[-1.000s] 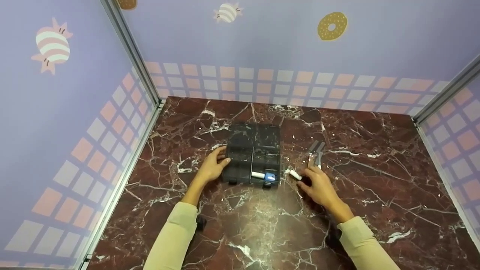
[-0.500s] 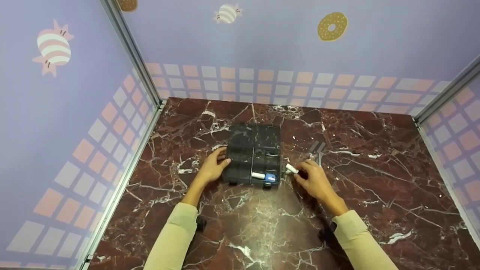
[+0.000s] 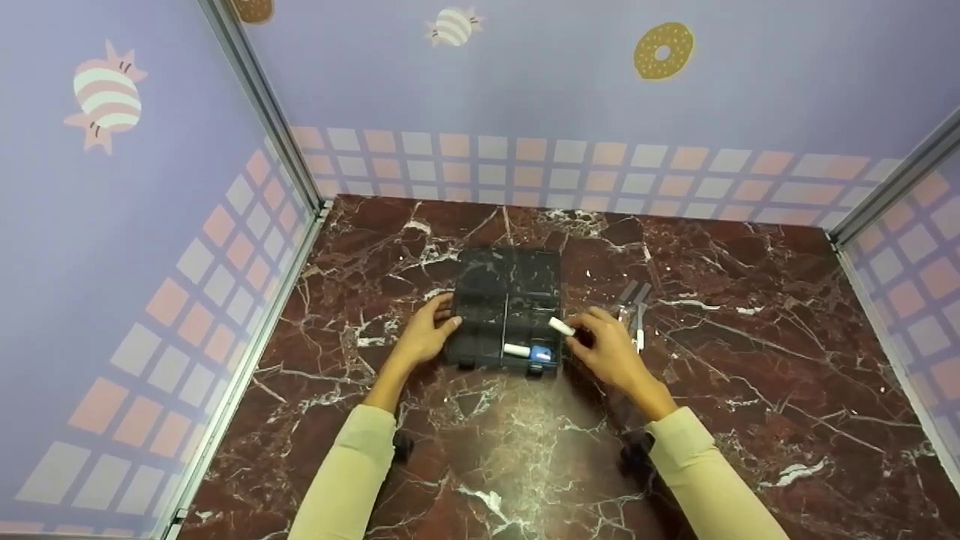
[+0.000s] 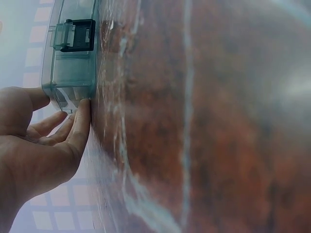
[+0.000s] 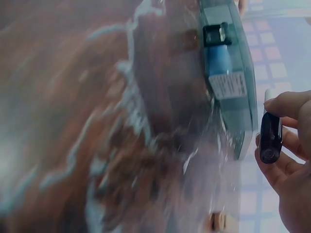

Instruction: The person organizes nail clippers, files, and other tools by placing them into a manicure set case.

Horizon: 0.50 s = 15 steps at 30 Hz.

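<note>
Bottle, white cap, dark body: pinched between right hand's thumb and fingers, at box's right edge. Long axis slanting; cap pointing far-left, over box. Left hand gripping box's left side. Blue bottle lying inside, near edge. Table extending in front. Body finger-hidden from head view; clear items at right indistinct.

Lilac walls, marbled red surface

The desk is dark red with white marble-like veins. A dark see-through box lies near its middle, and slim grey and white pieces lie to the box's right.
</note>
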Tool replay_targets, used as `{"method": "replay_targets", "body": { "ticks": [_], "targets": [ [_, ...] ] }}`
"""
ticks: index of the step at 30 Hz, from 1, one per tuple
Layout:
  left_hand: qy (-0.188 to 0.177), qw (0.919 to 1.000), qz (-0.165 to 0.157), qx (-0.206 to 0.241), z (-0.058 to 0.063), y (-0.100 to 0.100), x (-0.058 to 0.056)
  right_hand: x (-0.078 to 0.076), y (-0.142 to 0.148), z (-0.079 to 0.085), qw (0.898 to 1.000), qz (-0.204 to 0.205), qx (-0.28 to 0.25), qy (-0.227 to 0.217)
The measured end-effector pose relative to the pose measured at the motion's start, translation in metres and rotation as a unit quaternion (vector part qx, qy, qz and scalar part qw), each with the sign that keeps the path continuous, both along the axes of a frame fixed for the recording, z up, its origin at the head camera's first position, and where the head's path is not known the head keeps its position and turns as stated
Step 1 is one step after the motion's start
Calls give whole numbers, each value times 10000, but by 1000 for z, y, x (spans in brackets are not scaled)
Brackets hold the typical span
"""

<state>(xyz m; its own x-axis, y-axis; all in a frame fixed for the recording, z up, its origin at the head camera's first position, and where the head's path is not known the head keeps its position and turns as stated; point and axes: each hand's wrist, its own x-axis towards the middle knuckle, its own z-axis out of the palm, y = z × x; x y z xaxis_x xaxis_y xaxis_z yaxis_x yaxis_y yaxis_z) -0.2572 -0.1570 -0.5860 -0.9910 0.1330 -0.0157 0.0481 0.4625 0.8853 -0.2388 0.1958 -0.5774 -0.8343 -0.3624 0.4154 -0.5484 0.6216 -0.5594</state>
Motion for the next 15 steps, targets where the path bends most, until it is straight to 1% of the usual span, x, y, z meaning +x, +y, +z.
{"method": "replay_targets", "body": {
  "ticks": [7, 11, 15],
  "targets": [
    [-143, 9998, 12, -134, 0, 0, -1, -4, -24, 4, 9994, 334, 29, -69],
    [-170, 9997, 33, -179, 0, 0, -1, -5, -38, 5, 9984, 568, 35, -34],
    [-149, 9997, 27, -168, -1, 0, -1, -5, -50, 4, 9976, 690, 102, 7]
  ]
}}
